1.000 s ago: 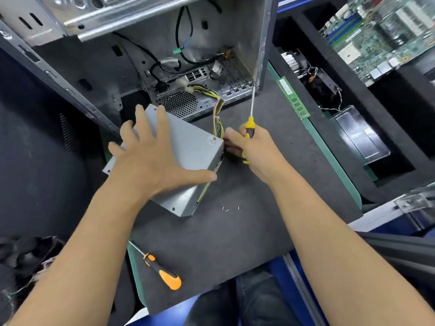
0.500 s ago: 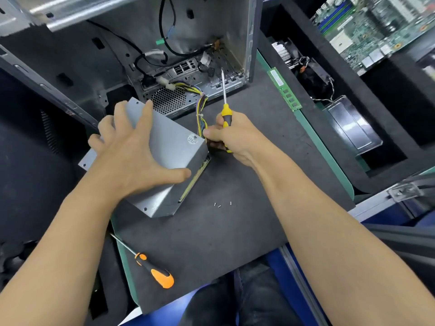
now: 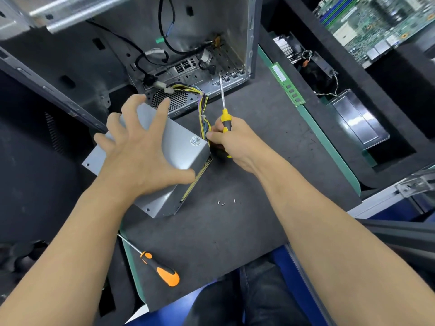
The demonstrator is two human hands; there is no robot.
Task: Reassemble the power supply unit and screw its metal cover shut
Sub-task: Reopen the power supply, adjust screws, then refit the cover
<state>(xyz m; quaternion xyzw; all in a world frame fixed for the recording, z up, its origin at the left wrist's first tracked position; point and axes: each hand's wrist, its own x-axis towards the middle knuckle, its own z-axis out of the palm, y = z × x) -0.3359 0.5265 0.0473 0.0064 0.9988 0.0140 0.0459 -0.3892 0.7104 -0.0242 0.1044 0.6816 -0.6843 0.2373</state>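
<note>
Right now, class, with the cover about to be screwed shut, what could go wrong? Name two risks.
1. The wire bundle leaves the power supply right at the cover's edge, where the right hand works; wires could get pinched.
2. Three loose screws lie on the dark mat near the right forearm; a sweep could scatter them.

Open PC case (image 3: 200, 24), RAM stick (image 3: 287, 84), motherboard (image 3: 374, 22)

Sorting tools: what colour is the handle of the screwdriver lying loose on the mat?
Orange and black screwdriver, seen in the head view.
</note>
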